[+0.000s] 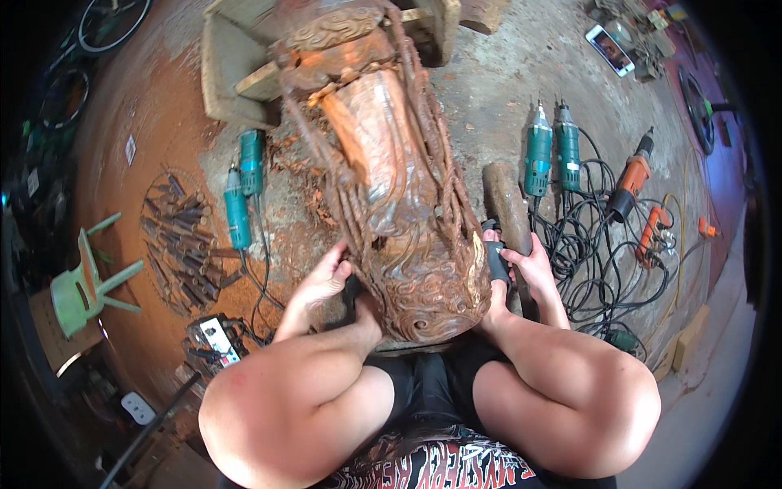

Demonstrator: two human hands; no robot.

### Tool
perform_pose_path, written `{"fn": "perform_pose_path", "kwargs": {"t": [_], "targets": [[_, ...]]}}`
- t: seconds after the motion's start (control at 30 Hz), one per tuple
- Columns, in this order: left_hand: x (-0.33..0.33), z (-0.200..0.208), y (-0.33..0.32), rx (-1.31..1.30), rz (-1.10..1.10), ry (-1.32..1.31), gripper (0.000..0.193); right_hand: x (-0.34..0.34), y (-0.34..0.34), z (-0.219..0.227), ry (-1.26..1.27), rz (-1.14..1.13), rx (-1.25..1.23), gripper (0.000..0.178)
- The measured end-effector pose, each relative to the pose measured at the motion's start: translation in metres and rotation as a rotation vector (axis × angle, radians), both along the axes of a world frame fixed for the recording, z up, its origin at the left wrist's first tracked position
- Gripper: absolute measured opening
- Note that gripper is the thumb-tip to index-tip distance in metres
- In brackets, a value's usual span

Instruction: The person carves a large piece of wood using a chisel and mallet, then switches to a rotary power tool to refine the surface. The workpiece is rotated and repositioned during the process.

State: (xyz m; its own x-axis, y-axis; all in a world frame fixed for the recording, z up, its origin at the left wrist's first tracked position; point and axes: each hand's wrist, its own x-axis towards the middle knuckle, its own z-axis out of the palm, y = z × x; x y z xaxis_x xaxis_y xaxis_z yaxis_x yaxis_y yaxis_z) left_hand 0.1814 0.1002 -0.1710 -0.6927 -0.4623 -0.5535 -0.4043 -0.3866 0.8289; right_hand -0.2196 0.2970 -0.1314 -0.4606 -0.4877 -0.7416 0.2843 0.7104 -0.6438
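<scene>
A large brown wood carving with swirling relief and rope-like strands lies lengthwise between my legs. Its far end rests on a wooden support. My left hand grips the carving's near left edge, with some fingertips hidden against it. On the other side, my right hand is closed round a thick, rough wooden club that lies beside the carving. A dark sandal on my foot shows between that hand and the carving.
Teal die grinders and an orange one lie right among tangled black cables. More teal grinders lie left, near a pile of burr bits. A green stool, a power strip and a phone sit around.
</scene>
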Motion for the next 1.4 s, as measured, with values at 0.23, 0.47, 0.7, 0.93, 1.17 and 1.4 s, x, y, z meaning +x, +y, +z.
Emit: {"fn": "perform_pose_path", "kwargs": {"t": [0.23,0.47,0.7,0.93,1.17,1.4], "targets": [[-0.041,0.029,0.038,0.038,0.266,0.283,0.086,0.006,0.008,-0.002,0.091,-0.027,-0.014,0.038],[-0.049,0.058,0.036,0.115,0.271,0.277,0.095,0.009,0.012,-0.006,0.152,0.036,0.016,0.036],[-0.053,0.154,0.042,-0.043,0.191,0.154,0.076,0.006,0.019,-0.001,0.129,0.01,-0.017,0.035],[-0.06,0.319,0.062,-0.397,-0.062,-0.257,0.057,0.001,0.019,-0.004,0.127,0.029,-0.024,0.038],[-0.084,0.396,0.058,-0.801,-0.353,-0.609,0.039,0.011,0.015,-0.002,0.106,-0.033,-0.047,0.04],[-0.117,0.411,0.062,-1.235,-0.393,-0.749,0.022,0.069,0.01,0.255,0.983,0.322,-0.702,0.017]]}}
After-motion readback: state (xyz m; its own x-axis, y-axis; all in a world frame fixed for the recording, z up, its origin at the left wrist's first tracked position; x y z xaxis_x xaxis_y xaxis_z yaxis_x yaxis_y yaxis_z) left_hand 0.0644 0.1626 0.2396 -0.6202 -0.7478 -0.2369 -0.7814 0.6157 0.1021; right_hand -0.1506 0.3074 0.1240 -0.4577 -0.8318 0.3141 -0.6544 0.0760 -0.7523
